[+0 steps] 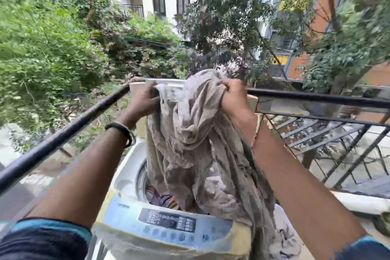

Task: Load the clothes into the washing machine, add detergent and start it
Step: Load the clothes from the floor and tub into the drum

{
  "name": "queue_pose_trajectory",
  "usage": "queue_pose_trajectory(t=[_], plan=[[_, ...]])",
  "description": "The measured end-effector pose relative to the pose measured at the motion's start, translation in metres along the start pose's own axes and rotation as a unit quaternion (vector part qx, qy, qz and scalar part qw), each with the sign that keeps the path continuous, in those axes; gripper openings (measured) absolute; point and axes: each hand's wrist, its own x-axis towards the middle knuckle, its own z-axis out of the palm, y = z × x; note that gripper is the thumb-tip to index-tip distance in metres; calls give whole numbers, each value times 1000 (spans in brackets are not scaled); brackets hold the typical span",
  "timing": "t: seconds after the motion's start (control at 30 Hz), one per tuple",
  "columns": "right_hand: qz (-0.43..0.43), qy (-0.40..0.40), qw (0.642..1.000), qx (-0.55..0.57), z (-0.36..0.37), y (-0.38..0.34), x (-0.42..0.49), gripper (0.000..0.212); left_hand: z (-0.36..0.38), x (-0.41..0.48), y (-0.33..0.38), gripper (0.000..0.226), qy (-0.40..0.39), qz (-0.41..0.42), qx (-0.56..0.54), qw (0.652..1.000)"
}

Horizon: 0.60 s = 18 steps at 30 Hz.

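Note:
A large grey-beige cloth (196, 139) hangs from both my hands above the open top-loading washing machine (126, 177). My left hand (143, 97) grips its upper left edge and my right hand (232, 99) grips a bunched part at the upper right. The cloth's lower end drapes into the drum and over the machine's right front corner. Dark and orange clothes (160, 197) lie inside the drum. The machine's lid (137, 87) stands raised behind the cloth. A blue control panel (168, 221) with buttons runs along the front edge. No detergent is in sight.
A dark metal balcony railing (63, 133) runs past the machine on the left and on the right (316, 99). Beyond it are trees and buildings. A white ledge (358, 202) lies at the lower right.

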Motion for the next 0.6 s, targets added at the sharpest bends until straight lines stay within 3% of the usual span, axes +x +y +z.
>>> queue_pose_trajectory(t=[0.2, 0.33, 0.4, 0.47, 0.53, 0.6], plan=[[77, -93, 986, -113, 79, 71, -32, 21, 59, -48, -60, 42, -168, -103, 138, 971], [77, -201, 957, -195, 114, 126, -58, 15, 123, -66, -160, 69, -401, -203, 224, 865], [86, -284, 925, -236, 119, 151, -67, 15, 154, -77, -202, 76, -459, -247, 240, 819], [119, -310, 911, -246, 113, 177, -72, 21, 149, -103, -171, 68, -447, -269, 228, 822], [138, -277, 920, -240, 95, 200, -74, 24, 148, -117, -134, 46, -333, -280, 218, 874], [148, -209, 938, -233, 65, 219, -78, 27, 153, -119, -108, 40, -205, -274, 209, 916]])
